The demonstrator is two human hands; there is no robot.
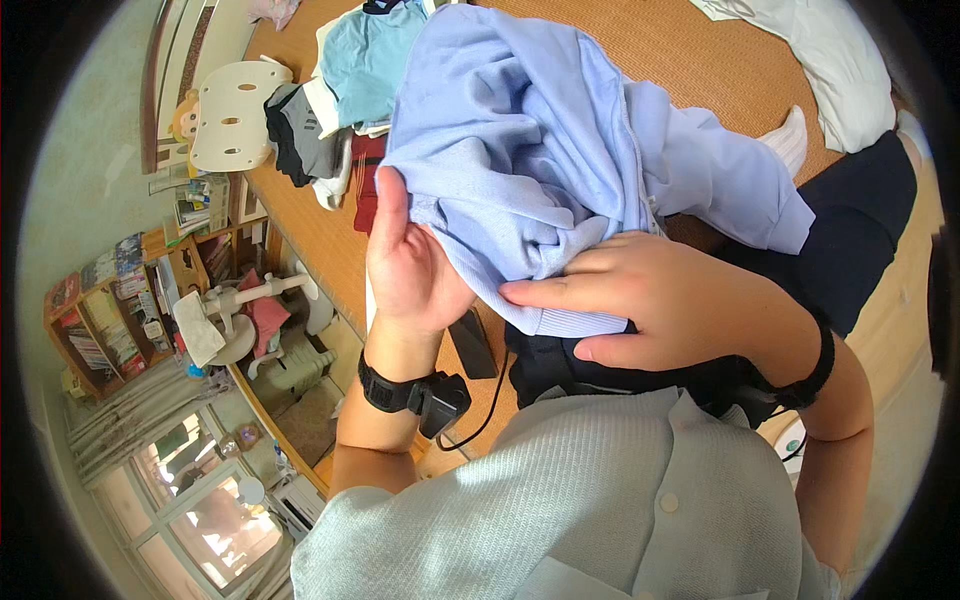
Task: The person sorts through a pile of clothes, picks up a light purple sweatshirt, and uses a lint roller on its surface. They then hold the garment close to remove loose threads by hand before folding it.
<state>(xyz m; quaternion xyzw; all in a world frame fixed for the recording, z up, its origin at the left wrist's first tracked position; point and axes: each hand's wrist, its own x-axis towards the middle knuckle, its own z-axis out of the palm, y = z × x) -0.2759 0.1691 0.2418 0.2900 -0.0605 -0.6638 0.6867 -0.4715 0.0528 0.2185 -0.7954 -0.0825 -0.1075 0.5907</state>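
A light blue long-sleeved top with a ribbed hem lies bunched in front of me, partly over my lap. One of its sleeves stretches out to the right. Palm up, my left hand supports the left edge of the cloth from below. Its thumb sticks up apart, and its fingers are mostly hidden under the fabric. My right hand rests on the top near the ribbed hem, fingers extended and thumb apart, not wrapped around the cloth.
On the woven mat at the far left are a teal garment, a grey and black garment and a dark red one. White cloth lies far right. A cream chair and bookshelf stand left.
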